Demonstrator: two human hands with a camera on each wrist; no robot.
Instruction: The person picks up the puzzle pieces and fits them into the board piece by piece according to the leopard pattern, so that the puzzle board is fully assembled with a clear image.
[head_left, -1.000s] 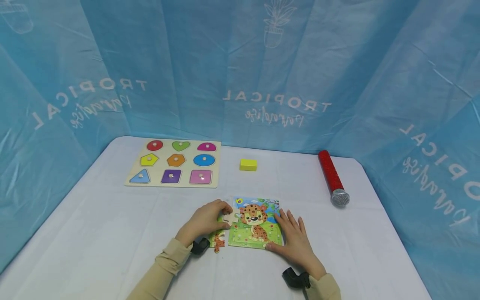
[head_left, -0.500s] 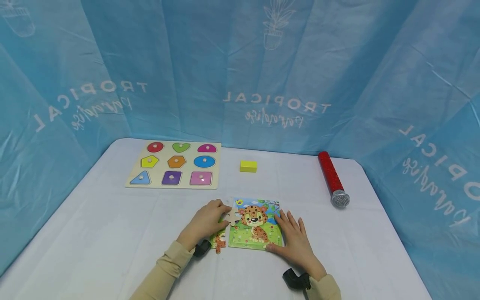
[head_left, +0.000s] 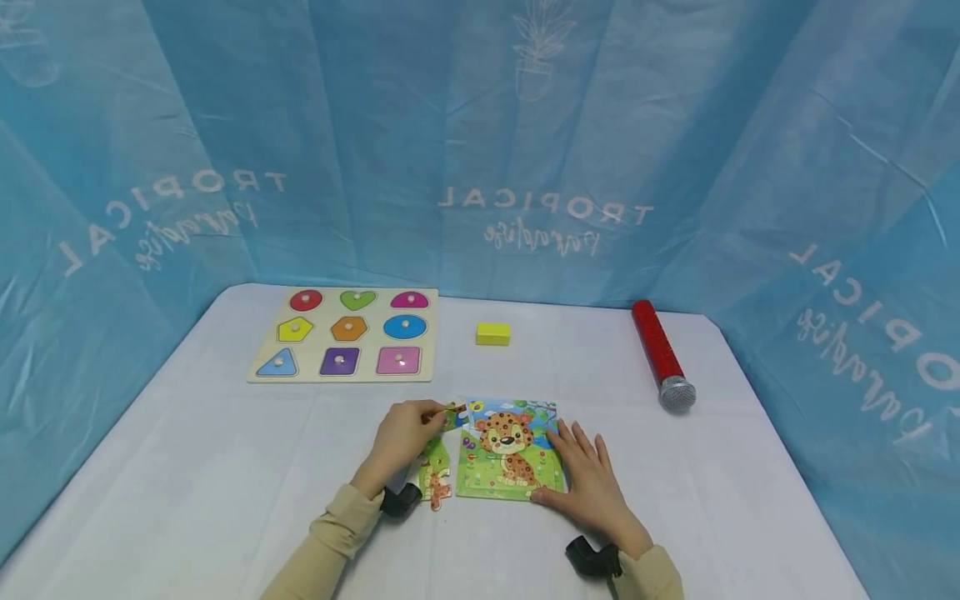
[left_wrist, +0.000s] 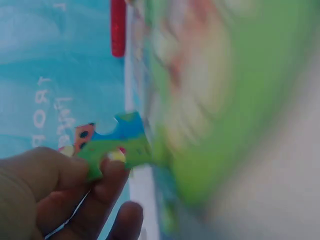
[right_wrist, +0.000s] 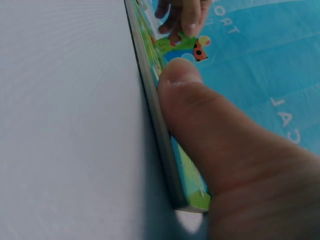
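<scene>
My left hand (head_left: 401, 439) pinches a jigsaw piece (head_left: 455, 416) between thumb and fingers, near the puzzle board's upper left corner. Its printed side, green and blue with an orange spotted patch, shows in the left wrist view, where the piece (left_wrist: 117, 145) stands tilted above the table. The square jigsaw puzzle board (head_left: 498, 467) bears a spotted leopard on grass. Along its right side rests my right hand (head_left: 588, 482), fingers spread, thumb at the near right corner. In the right wrist view that thumb (right_wrist: 200, 107) lies on the board's edge. Loose jigsaw pieces (head_left: 437, 479) lie below my left hand.
A shape board (head_left: 341, 343) with several colourful knobbed shapes lies at the back left. Right of it stands a yellow block (head_left: 492, 334). A red microphone (head_left: 660, 350) lies at the right on the white tablecloth (head_left: 187, 500). Blue curtains (head_left: 480, 125) enclose the table's back and sides.
The piece in my left hand has turned from its pale back to its printed side. That hand has shifted slightly left, uncovering more of the loose pieces. My right hand stays put.
</scene>
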